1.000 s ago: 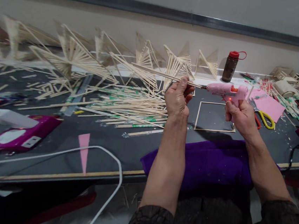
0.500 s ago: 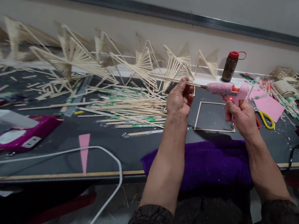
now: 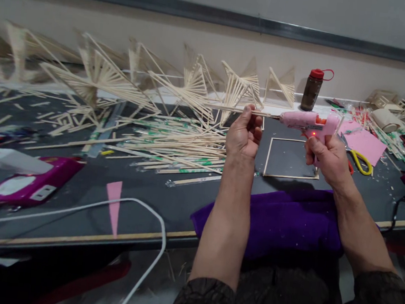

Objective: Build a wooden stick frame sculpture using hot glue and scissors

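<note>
My left hand (image 3: pixel 244 132) pinches a thin wooden stick (image 3: pixel 228 108), held level above the bench. In my right hand (image 3: pixel 327 157) is a pink hot glue gun (image 3: pixel 300 120) with a small red light glowing on its side. The gun's nozzle points left and meets, or comes very close to, the right end of the stick; I cannot tell whether they touch. Beneath the gun a rectangular frame of sticks (image 3: pixel 267 158) lies flat on the dark bench (image 3: pixel 168 213). A purple cloth (image 3: pixel 289 217) lies at the bench edge below my forearms.
Several fan-shaped stick structures (image 3: pixel 97 72) stand along the wall. A heap of wrapped chopsticks (image 3: pixel 175 142) lies left of my hands. To the right are yellow-handled scissors (image 3: pixel 362 163), pink paper (image 3: pixel 368 141) and a bottle (image 3: pixel 312 91). A white cable (image 3: pixel 111 201) crosses the left side.
Almost nothing differs. Both hands, the stick and the glue gun stay in nearly the same place.
</note>
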Available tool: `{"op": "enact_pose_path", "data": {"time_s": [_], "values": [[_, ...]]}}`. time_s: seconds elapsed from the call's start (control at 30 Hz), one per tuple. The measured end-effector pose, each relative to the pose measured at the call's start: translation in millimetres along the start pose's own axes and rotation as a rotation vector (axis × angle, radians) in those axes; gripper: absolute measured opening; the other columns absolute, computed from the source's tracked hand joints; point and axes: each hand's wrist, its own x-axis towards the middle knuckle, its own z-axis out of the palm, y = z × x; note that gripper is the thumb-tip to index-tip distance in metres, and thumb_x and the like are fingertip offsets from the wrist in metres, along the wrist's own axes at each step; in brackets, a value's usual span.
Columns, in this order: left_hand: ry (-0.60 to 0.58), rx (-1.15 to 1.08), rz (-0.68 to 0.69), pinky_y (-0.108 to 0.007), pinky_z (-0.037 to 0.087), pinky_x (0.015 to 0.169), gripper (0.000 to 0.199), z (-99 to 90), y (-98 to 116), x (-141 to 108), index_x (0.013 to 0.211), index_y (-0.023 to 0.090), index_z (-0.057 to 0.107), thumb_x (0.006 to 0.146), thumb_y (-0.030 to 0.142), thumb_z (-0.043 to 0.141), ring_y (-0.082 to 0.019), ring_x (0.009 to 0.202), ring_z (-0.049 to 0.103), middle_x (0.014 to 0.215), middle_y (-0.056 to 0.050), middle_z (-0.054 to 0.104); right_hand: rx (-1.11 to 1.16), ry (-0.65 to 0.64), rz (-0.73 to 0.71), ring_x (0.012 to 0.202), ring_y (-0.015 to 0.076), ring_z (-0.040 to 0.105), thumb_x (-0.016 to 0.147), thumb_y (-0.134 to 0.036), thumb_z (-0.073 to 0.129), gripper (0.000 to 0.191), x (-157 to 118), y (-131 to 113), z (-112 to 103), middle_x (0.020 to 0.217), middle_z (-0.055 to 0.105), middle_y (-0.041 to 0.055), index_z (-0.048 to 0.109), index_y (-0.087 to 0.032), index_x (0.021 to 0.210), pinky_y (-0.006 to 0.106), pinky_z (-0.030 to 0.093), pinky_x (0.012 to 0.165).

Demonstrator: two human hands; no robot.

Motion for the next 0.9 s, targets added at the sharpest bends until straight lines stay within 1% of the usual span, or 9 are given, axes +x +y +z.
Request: {"op": "enact_pose_path", "data": {"time_s": [0.07,0.13,0.3,0.4,0.5,0.6,0.73,0.9], "values": [[0.0,-0.013,-0.04,-0.009,0.039,0.041,0.017,2.0,2,-3,0.075,0.02,0.071,0.091,0.021,0.064,-0.002,0.052,0.062,0.063,0.005,0.069,0.005,0.001,-0.009,0.046,0.0092,0.046,0.083,-0.065,0.058,0.045,0,0,-1,0.049,0.052,-0.0038,0.052,-0.023,0.067,0.028,0.04,0.05],[-0.021,-0.005,-0.071,-0.008,0.038,0.04,0.018,2.3,3,-3,0.074,0.021,0.07,0.091,0.023,0.065,-0.002,0.049,0.061,0.059,0.005,0.066,0.015,0.007,-0.02,0.046,0.009,0.046,0.085,-0.062,0.058,0.044,0,1,-1,0.05,0.052,-0.0039,0.053,-0.022,0.068,0.028,0.039,0.049],[-0.093,0.015,-0.086,-0.008,0.04,0.039,0.004,-2.4,-1,5,0.084,0.025,0.073,0.084,0.028,0.075,-0.003,0.051,0.063,0.06,0.006,0.066,0.034,0.011,-0.028,0.046,0.0093,0.048,0.087,-0.058,0.058,0.04,-1,3,-2,0.051,0.053,-0.0039,0.055,-0.022,0.069,0.028,0.038,0.049],[-0.085,-0.005,-0.089,-0.008,0.041,0.038,0.005,-2.5,0,6,0.089,0.025,0.073,0.085,0.028,0.073,-0.003,0.05,0.063,0.059,0.006,0.066,0.04,-0.002,-0.044,0.046,0.0093,0.048,0.087,-0.058,0.058,0.041,-1,2,-2,0.051,0.053,-0.0038,0.054,-0.022,0.068,0.028,0.039,0.05],[-0.044,-0.038,-0.101,-0.008,0.039,0.036,0.005,1.6,3,0,0.09,0.023,0.072,0.09,0.025,0.067,-0.003,0.046,0.061,0.055,0.006,0.064,0.022,-0.025,-0.055,0.046,0.0092,0.048,0.087,-0.059,0.058,0.043,-1,2,-2,0.05,0.053,-0.0036,0.052,-0.022,0.065,0.028,0.04,0.051],[-0.02,-0.069,-0.132,-0.007,0.037,0.035,0.015,6.6,7,-9,0.084,0.019,0.069,0.095,0.021,0.06,-0.002,0.042,0.058,0.051,0.007,0.061,0.016,-0.011,-0.054,0.047,0.0088,0.048,0.087,-0.061,0.058,0.046,-1,4,-2,0.05,0.053,-0.0041,0.052,-0.021,0.066,0.026,0.041,0.051],[-0.032,-0.081,-0.163,-0.007,0.035,0.036,0.025,9.0,9,-14,0.074,0.017,0.065,0.097,0.018,0.056,-0.001,0.041,0.056,0.051,0.007,0.06,0.053,0.017,-0.05,0.044,0.008,0.047,0.085,-0.063,0.06,0.046,-1,5,-1,0.05,0.053,-0.0052,0.055,-0.02,0.071,0.025,0.039,0.048],[-0.022,-0.079,-0.124,-0.006,0.034,0.037,0.021,6.3,7,-9,0.073,0.018,0.067,0.093,0.02,0.063,0.0,0.042,0.057,0.052,0.007,0.061,0.035,-0.009,-0.063,0.045,0.008,0.046,0.085,-0.063,0.06,0.047,-1,4,-1,0.049,0.052,-0.004,0.053,-0.021,0.066,0.026,0.04,0.049]]}}
